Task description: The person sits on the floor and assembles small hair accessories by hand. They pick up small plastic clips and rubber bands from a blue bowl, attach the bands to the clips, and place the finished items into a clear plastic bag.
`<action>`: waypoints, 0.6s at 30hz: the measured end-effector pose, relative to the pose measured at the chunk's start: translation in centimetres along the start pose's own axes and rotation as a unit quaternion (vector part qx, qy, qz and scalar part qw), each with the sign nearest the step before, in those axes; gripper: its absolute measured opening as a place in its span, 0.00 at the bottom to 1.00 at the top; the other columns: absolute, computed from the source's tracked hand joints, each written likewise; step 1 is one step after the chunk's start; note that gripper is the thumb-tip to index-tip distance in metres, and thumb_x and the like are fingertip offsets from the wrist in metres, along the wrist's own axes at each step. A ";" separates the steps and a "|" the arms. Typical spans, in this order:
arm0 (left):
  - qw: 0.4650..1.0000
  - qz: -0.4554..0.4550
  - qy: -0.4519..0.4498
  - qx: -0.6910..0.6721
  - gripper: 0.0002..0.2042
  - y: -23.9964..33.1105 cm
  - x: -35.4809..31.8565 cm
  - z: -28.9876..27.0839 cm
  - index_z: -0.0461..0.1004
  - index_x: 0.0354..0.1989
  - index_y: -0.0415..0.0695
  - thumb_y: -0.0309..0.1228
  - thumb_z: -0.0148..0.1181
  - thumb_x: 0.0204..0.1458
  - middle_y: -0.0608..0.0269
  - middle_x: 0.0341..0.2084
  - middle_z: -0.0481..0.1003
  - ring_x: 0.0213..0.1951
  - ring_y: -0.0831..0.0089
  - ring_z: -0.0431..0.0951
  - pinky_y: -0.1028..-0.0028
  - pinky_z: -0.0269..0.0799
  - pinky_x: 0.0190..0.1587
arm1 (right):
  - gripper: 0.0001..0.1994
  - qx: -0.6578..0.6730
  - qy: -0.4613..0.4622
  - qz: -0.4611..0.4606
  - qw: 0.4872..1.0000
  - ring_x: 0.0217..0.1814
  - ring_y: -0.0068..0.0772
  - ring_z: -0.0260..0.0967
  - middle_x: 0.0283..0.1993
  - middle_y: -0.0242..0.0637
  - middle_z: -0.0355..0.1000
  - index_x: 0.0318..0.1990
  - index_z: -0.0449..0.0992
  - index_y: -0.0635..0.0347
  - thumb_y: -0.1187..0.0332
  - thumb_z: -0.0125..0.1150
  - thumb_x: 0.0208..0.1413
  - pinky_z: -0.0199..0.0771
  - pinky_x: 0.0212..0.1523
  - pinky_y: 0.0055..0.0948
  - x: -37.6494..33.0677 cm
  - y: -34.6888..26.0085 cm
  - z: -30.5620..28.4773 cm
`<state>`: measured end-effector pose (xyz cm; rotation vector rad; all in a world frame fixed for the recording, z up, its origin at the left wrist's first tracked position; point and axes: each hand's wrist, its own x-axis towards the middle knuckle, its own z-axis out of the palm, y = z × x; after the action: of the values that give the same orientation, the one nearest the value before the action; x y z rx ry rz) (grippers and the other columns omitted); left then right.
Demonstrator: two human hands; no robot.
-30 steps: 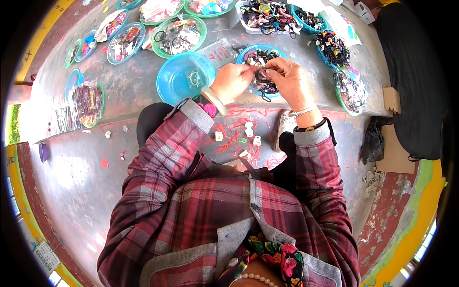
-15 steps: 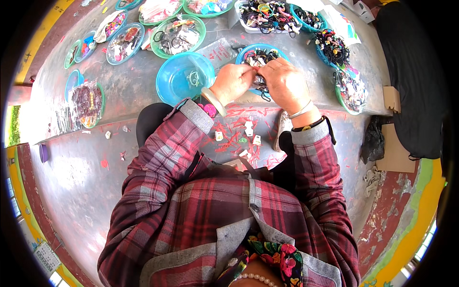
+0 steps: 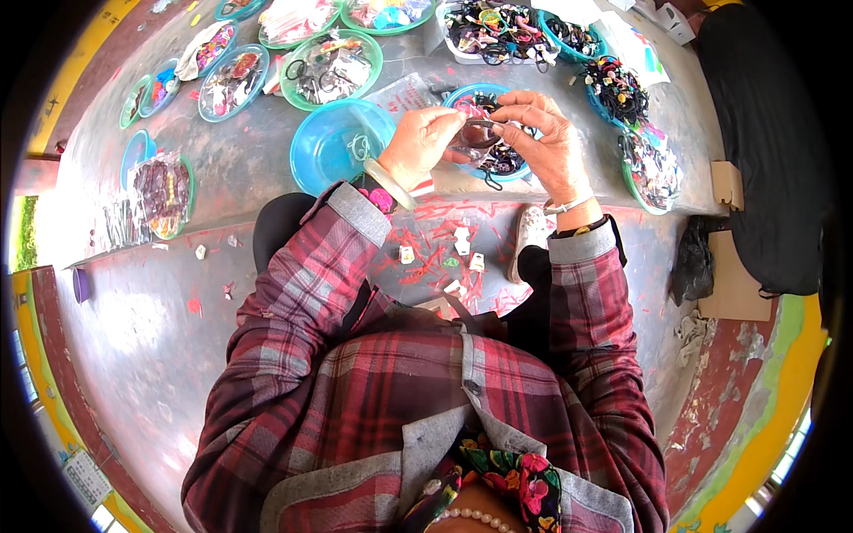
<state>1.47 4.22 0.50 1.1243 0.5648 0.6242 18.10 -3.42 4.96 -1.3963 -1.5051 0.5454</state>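
Note:
A dark brown hair tie [image 3: 481,135] is held up between my hands as a small loop. My left hand [image 3: 418,147] pinches its left side with thumb and fingers. On its right, my right hand [image 3: 544,142] grips the top with thumb and index finger, the other fingers loosely bent. Right below them stands a blue bowl [image 3: 526,175] of dark hair ties with small pale and pink pieces, partly hidden by the hands. Beside my left hand sits a larger blue basin [image 3: 311,147] with a thin pale loop inside.
Several bowls of packaged accessories stand at the far left, including a green bowl [image 3: 379,64]. A white tray [image 3: 466,55] and more bowls of hair ties fill the far right. Red scraps [image 3: 431,258] and white tags [image 3: 477,261] litter the ground before me. A black bag [image 3: 691,262] lies right.
My hands have drawn apart, the right one turning and its fingers lifting open. The dark loop between them now shows. The bowl beneath is more exposed, with pink pieces visible.

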 end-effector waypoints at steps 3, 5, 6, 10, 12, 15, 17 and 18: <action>1.000 -0.005 -0.019 -0.011 0.14 -0.2 0.0 0.1 0.70 0.42 0.35 0.33 0.47 0.56 0.58 0.33 0.74 0.34 0.73 0.76 0.77 0.76 0.29 | 0.07 -0.060 0.002 -0.060 0.996 0.48 0.35 0.62 0.42 0.33 0.69 0.30 0.78 0.55 0.75 0.61 0.40 0.65 0.46 0.28 0.0 0.7 0.5; 1.000 -0.002 -0.025 -0.010 0.13 -0.4 0.0 0.1 0.71 0.42 0.34 0.32 0.47 0.56 0.59 0.32 0.74 0.33 0.74 0.76 0.76 0.76 0.27 | 0.07 -0.076 -0.010 -0.071 0.995 0.51 0.36 0.61 0.44 0.34 0.69 0.30 0.78 0.55 0.75 0.61 0.40 0.63 0.49 0.30 0.0 0.7 0.6; 1.000 0.002 -0.023 -0.004 0.13 -0.6 0.0 0.1 0.71 0.42 0.34 0.32 0.47 0.56 0.59 0.32 0.74 0.33 0.74 0.75 0.77 0.76 0.27 | 0.06 -0.085 -0.016 -0.076 0.993 0.52 0.37 0.60 0.46 0.34 0.68 0.29 0.78 0.55 0.75 0.61 0.40 0.63 0.50 0.30 -0.1 0.8 0.6; 0.999 0.016 -0.027 0.021 0.13 -0.7 -0.1 0.0 0.71 0.40 0.33 0.32 0.48 0.55 0.58 0.32 0.74 0.32 0.75 0.75 0.77 0.76 0.25 | 0.06 -0.130 -0.053 -0.071 0.987 0.59 0.46 0.55 0.51 0.41 0.65 0.30 0.78 0.55 0.74 0.60 0.41 0.58 0.55 0.37 -0.1 1.4 0.7; 0.999 0.019 -0.030 0.035 0.14 -0.7 -0.1 0.0 0.71 0.40 0.33 0.32 0.48 0.55 0.58 0.32 0.74 0.32 0.75 0.75 0.77 0.75 0.25 | 0.06 -0.146 -0.083 -0.067 0.984 0.62 0.51 0.52 0.54 0.45 0.63 0.30 0.77 0.55 0.73 0.60 0.42 0.55 0.57 0.41 0.0 1.3 0.7; 0.999 0.011 -0.025 0.036 0.14 -0.8 0.0 -0.1 0.71 0.41 0.33 0.32 0.48 0.55 0.58 0.33 0.74 0.32 0.74 0.75 0.77 0.75 0.24 | 0.08 -0.162 -0.103 -0.084 0.978 0.64 0.54 0.49 0.57 0.49 0.60 0.33 0.78 0.53 0.72 0.58 0.43 0.52 0.59 0.43 0.0 1.4 0.7; 1.000 0.000 -0.012 0.020 0.14 -0.7 -0.1 -0.1 0.71 0.41 0.34 0.33 0.47 0.55 0.59 0.33 0.74 0.32 0.75 0.75 0.78 0.74 0.24 | 0.09 -0.130 -0.088 -0.087 0.984 0.64 0.54 0.48 0.57 0.50 0.59 0.35 0.78 0.51 0.72 0.58 0.44 0.51 0.60 0.43 0.1 1.7 0.6; 1.000 -0.006 -0.004 0.006 0.14 -0.4 -0.3 0.2 0.71 0.41 0.35 0.33 0.47 0.56 0.59 0.32 0.74 0.31 0.75 0.75 0.79 0.73 0.25 | 0.10 -0.115 -0.080 -0.088 0.986 0.64 0.54 0.47 0.58 0.50 0.59 0.36 0.78 0.51 0.71 0.58 0.44 0.50 0.61 0.43 0.1 1.8 0.5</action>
<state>1.47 3.83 0.23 1.1345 0.5685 0.6067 18.54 -2.70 3.28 -1.4009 -1.8489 0.3895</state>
